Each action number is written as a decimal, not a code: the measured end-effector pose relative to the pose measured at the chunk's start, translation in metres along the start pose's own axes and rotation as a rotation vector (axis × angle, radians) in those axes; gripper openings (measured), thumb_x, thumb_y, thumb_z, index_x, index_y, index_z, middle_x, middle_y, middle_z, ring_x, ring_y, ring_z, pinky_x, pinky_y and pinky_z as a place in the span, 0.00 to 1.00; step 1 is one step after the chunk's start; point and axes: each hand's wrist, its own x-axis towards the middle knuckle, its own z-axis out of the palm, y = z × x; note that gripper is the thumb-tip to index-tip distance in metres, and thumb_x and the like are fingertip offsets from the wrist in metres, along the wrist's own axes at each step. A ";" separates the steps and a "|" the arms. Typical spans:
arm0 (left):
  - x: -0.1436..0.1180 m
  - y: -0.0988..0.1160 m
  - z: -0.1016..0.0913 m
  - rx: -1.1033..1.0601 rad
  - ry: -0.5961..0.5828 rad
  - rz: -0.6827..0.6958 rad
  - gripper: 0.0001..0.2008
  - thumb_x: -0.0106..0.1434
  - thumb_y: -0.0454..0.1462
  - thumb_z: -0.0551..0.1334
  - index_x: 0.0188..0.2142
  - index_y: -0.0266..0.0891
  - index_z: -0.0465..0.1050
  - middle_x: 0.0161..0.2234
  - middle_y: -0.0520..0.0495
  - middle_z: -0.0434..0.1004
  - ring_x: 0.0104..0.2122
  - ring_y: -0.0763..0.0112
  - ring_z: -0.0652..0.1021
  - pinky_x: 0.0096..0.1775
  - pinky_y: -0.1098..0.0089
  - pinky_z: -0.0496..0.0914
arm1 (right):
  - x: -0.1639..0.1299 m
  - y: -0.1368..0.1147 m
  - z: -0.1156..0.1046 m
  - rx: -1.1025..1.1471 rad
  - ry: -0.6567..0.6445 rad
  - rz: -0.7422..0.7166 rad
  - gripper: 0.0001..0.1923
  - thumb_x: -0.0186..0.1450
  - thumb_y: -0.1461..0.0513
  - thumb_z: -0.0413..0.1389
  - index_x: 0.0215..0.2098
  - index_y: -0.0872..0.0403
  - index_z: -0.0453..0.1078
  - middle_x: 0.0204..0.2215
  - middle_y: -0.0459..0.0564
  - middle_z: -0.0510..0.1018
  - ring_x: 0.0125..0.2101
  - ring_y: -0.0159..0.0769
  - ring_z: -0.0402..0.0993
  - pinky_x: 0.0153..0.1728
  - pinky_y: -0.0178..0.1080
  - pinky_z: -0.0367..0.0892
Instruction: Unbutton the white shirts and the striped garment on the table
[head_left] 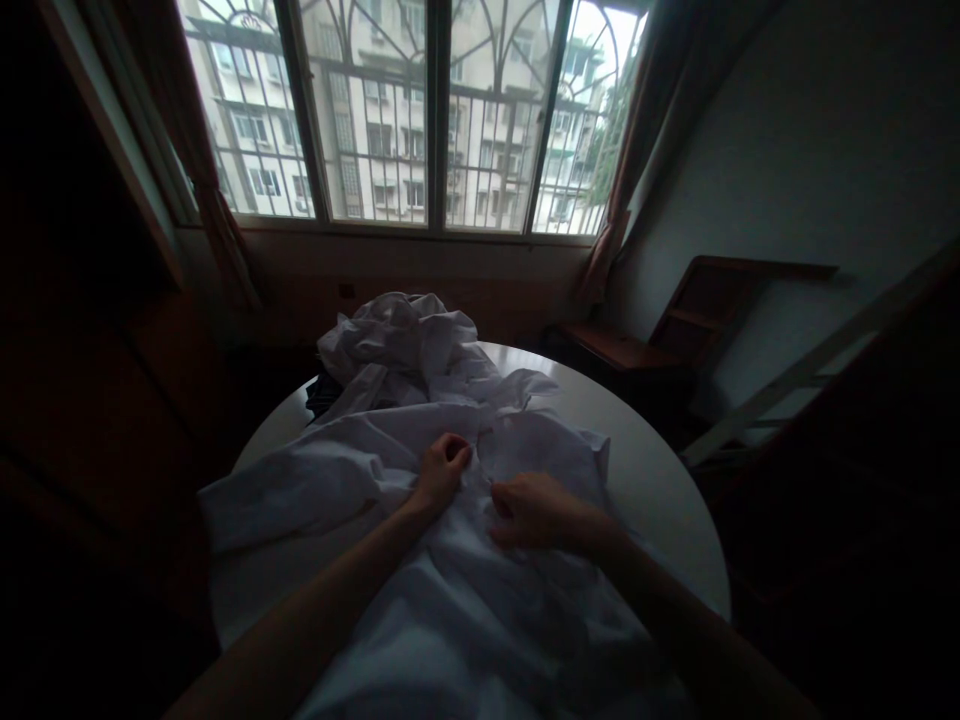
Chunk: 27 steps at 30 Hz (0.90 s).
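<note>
A white shirt (450, 610) lies spread across a round white table (652, 470), its sleeve reaching to the left. My left hand (441, 468) pinches the fabric near the shirt's middle front. My right hand (534, 510) grips the cloth just to the right of it, fingers curled. The two hands are a short distance apart on the same garment.
A heap of crumpled white clothes (401, 345) sits at the table's far side. Behind it is a barred window (420, 110) with curtains. A dark wooden chair or shelf (675, 330) stands at the right wall. A pale slanted rail (810, 360) runs along the right.
</note>
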 end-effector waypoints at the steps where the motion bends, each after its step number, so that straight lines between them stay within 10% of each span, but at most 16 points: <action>1: 0.000 0.000 0.000 0.000 -0.004 0.000 0.06 0.52 0.37 0.58 0.27 0.35 0.69 0.22 0.51 0.70 0.25 0.74 0.71 0.29 0.74 0.64 | -0.004 -0.004 0.003 -0.017 -0.009 -0.040 0.08 0.54 0.59 0.53 0.27 0.56 0.67 0.23 0.48 0.72 0.21 0.30 0.62 0.20 0.33 0.48; 15: -0.007 0.008 0.003 0.128 -0.175 0.058 0.06 0.52 0.33 0.56 0.27 0.35 0.72 0.24 0.50 0.73 0.27 0.72 0.72 0.31 0.73 0.65 | -0.016 -0.007 -0.003 0.346 -0.233 -0.315 0.06 0.50 0.69 0.50 0.20 0.56 0.67 0.17 0.40 0.66 0.17 0.24 0.56 0.21 0.29 0.51; 19: -0.009 0.006 0.005 0.171 -0.166 0.075 0.04 0.51 0.32 0.58 0.28 0.35 0.70 0.23 0.51 0.72 0.25 0.74 0.71 0.30 0.73 0.64 | 0.005 0.001 -0.007 0.512 -0.228 -0.144 0.08 0.56 0.66 0.48 0.24 0.57 0.69 0.16 0.41 0.67 0.17 0.24 0.59 0.19 0.28 0.52; 23: -0.010 0.007 0.005 0.188 -0.130 0.072 0.05 0.50 0.32 0.59 0.29 0.36 0.67 0.23 0.53 0.70 0.25 0.75 0.71 0.30 0.74 0.64 | 0.031 0.020 0.000 0.235 0.211 0.258 0.11 0.60 0.64 0.46 0.28 0.58 0.70 0.24 0.52 0.74 0.24 0.32 0.68 0.25 0.31 0.58; 27: -0.010 0.008 0.005 0.204 -0.128 0.083 0.04 0.50 0.31 0.59 0.28 0.36 0.66 0.23 0.53 0.69 0.25 0.75 0.70 0.30 0.73 0.64 | 0.042 0.028 0.017 0.018 0.165 0.444 0.15 0.59 0.59 0.47 0.28 0.60 0.72 0.30 0.63 0.76 0.31 0.45 0.73 0.29 0.38 0.62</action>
